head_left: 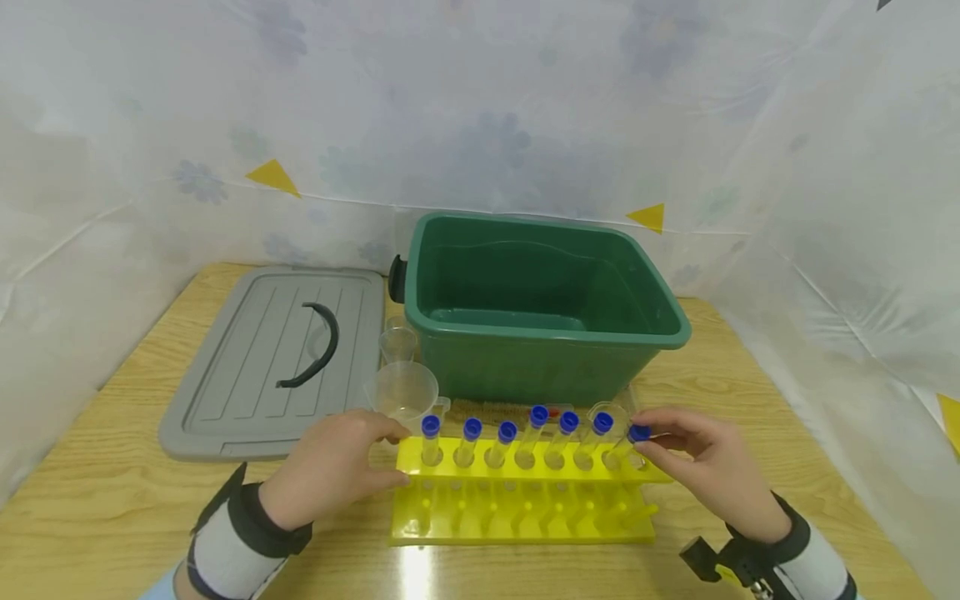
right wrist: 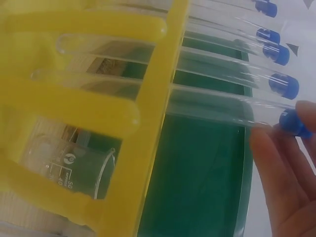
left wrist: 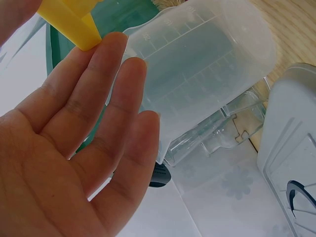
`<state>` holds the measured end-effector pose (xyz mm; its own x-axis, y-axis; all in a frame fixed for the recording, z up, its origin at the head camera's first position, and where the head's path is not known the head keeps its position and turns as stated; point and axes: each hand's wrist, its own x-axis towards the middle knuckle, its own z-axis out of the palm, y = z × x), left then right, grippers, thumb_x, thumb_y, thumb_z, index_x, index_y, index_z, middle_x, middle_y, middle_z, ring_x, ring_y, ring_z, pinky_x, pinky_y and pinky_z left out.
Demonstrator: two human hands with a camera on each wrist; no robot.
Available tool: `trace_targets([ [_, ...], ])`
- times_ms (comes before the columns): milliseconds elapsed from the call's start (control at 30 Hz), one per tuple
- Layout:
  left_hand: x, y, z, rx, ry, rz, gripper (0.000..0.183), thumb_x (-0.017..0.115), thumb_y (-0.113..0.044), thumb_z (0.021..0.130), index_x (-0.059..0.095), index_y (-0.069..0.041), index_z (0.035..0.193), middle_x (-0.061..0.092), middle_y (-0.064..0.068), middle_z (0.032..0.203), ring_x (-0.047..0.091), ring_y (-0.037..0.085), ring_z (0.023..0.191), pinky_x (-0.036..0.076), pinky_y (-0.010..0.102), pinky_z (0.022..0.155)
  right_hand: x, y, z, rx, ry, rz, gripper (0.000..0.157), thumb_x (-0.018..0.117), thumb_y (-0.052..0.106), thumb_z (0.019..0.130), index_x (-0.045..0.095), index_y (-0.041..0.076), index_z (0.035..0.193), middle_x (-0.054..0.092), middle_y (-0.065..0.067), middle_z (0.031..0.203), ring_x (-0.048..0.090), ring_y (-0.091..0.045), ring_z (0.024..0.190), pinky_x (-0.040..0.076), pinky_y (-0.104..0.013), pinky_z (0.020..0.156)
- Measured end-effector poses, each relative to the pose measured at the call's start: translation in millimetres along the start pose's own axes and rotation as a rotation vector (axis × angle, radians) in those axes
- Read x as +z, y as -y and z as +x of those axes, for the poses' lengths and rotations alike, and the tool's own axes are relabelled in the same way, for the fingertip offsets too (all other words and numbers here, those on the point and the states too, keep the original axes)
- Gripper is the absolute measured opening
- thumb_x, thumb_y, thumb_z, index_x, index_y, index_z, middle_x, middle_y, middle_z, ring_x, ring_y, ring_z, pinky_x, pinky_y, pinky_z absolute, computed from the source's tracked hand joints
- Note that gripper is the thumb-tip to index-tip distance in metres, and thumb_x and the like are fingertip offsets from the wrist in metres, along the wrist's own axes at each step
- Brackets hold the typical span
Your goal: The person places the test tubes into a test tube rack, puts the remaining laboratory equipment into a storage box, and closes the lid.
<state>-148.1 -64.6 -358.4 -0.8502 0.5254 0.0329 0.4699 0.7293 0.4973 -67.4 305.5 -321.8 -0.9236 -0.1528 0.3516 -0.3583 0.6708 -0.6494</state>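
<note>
A yellow test tube rack (head_left: 525, 533) stands upright in front of the green bin, with several blue-capped glass test tubes in a row through its top plate. My right hand (head_left: 708, 454) pinches the blue cap (right wrist: 292, 122) of the rightmost test tube (right wrist: 212, 106), whose lower part still passes through the rack. With thumb and index finger, my left hand (head_left: 337, 462) grips the rack's left end, its other fingers extended. Just behind that hand is a translucent plastic measuring beaker (left wrist: 197, 59).
Behind the rack stands an open green bin (head_left: 502, 362). A grey lid (head_left: 255, 358) with a black handle lies at left. Smaller clear glassware (head_left: 397, 342) is beside the bin, and a glass beaker (right wrist: 74, 168) sits behind the rack's right end. Floral sheeting (head_left: 480, 108) surrounds the table.
</note>
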Motion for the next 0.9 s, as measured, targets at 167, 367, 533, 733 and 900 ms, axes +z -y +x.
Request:
trace_targets([
  [167, 0.7, -0.7, 0.3, 0.012, 0.000, 0.003, 0.038, 0.083, -0.031, 0.065, 0.071, -0.017, 0.098, 0.070, -0.004, 0.092, 0.063, 0.014, 0.083, 0.052, 0.033, 0.070, -3.7, -2, -1, -0.058, 0.021, -0.059, 0.037, 0.067, -0.007, 0.079, 0.065, 0.009, 0.112, 0.062, 0.023, 0.107, 0.064, 0.001, 0.084, 0.052, -0.015, 0.070],
  [367, -0.3, -0.4, -0.3, 0.029, -0.003, -0.004, 0.038, 0.083, -0.031, 0.066, 0.071, -0.017, 0.099, 0.070, -0.003, 0.092, 0.063, 0.014, 0.082, 0.052, 0.033, 0.070, -26.8, -7, 5, -0.016, -0.053, -0.041, 0.029, 0.056, -0.008, 0.087, 0.063, 0.001, 0.115, 0.064, 0.022, 0.107, 0.062, 0.003, 0.090, 0.049, -0.011, 0.075],
  [533, -1.0, 0.1, -1.1, 0.044, -0.014, -0.002, 0.038, 0.083, -0.031, 0.066, 0.071, -0.016, 0.099, 0.071, -0.003, 0.092, 0.063, 0.014, 0.082, 0.052, 0.032, 0.069, -55.5, -42, 32, 0.179, -0.067, -0.149, 0.026, 0.051, 0.011, 0.096, 0.060, -0.005, 0.115, 0.069, 0.010, 0.098, 0.059, 0.009, 0.077, 0.051, -0.013, 0.067],
  [733, 1.7, 3.7, -1.9, 0.087, -0.048, 0.023, 0.037, 0.082, -0.032, 0.065, 0.071, -0.017, 0.097, 0.070, -0.004, 0.090, 0.063, 0.014, 0.080, 0.052, 0.029, 0.067, -51.8, -106, 69, 0.439, 0.263, -0.306, 0.048, 0.049, 0.027, 0.097, 0.048, -0.009, 0.129, 0.059, -0.031, 0.115, 0.065, -0.024, 0.089, 0.056, -0.033, 0.070],
  [900, 3.2, 5.2, -2.1, 0.115, -0.060, 0.028, 0.037, 0.083, -0.033, 0.065, 0.071, -0.018, 0.097, 0.070, -0.005, 0.089, 0.063, 0.013, 0.079, 0.051, 0.028, 0.065, -35.7, -142, 89, 0.548, 0.407, -0.333, 0.052, 0.054, 0.024, 0.094, 0.042, -0.012, 0.131, 0.053, -0.037, 0.120, 0.064, -0.035, 0.086, 0.056, -0.038, 0.068],
])
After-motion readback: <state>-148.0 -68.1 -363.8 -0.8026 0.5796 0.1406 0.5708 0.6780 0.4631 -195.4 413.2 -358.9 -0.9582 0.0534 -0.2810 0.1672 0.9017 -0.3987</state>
